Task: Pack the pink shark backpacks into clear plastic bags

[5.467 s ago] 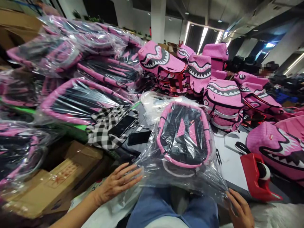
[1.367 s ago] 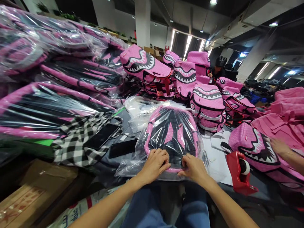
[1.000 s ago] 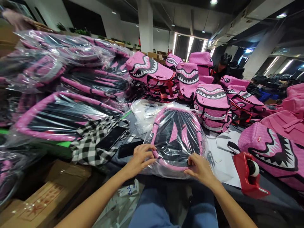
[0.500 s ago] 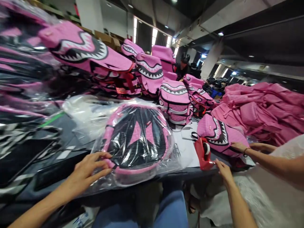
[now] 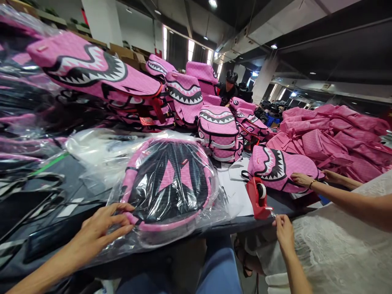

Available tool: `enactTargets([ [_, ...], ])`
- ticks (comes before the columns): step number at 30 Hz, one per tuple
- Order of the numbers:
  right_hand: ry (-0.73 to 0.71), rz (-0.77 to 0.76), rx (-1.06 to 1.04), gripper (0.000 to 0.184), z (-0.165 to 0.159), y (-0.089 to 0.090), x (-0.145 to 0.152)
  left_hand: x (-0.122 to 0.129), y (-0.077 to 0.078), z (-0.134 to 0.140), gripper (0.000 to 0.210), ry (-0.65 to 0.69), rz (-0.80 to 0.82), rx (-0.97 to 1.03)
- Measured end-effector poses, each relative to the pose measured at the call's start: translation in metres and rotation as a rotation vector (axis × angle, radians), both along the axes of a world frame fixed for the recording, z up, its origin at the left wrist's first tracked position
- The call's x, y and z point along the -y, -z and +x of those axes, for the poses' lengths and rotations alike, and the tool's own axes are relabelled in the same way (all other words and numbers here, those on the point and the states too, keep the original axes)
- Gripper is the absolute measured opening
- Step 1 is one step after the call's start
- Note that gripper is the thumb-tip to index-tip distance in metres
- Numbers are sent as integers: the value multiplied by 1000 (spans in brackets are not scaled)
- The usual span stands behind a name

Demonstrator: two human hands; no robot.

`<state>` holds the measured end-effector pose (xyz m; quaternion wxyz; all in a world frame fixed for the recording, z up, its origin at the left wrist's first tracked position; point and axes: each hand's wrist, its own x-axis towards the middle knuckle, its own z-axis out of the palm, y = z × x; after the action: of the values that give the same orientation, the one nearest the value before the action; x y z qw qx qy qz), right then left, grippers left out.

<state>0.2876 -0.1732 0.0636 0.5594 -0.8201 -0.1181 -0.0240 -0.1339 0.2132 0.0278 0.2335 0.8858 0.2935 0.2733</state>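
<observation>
In front of me lies a pink and black backpack, back panel up, inside a clear plastic bag. My left hand rests on the bag's near left corner, its fingers stretched out over the plastic and the pink edge. To the right, a red tape dispenser with a white-cored roll stands at the table's front edge. Just beyond its cutting end, my right hand is closed in a pinch on a short clear strip of tape, which runs back to the dispenser.
A co-worker's hands touch a pink shark-mouth backpack at right. Behind stand several similar backpacks. A pink heap lies at far right, bagged packs at left. White paper lies beside the dispenser.
My right hand has drawn slightly down and away from the dispenser, with the tape strip in its fingers. My left hand stays on the bag. The view has shifted a little to the right.
</observation>
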Motion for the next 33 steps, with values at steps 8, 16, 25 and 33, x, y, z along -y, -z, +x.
enactTargets([
  [8, -557, 267, -403, 61, -118, 28, -95, -1, -14, -1, 30, 86, -88, -62],
  [16, -1618, -415, 374, 28, -195, -68, -237, 8, -43, 8, 8, 84, -193, -145],
  [25, -1377, -813, 548, 25, -194, -64, -317, 7, -40, 9, 6, 44, -235, -107],
  [33, -1241, -784, 814, 17, -235, -35, -283, 10, -41, 10, 5, 33, -210, -123],
])
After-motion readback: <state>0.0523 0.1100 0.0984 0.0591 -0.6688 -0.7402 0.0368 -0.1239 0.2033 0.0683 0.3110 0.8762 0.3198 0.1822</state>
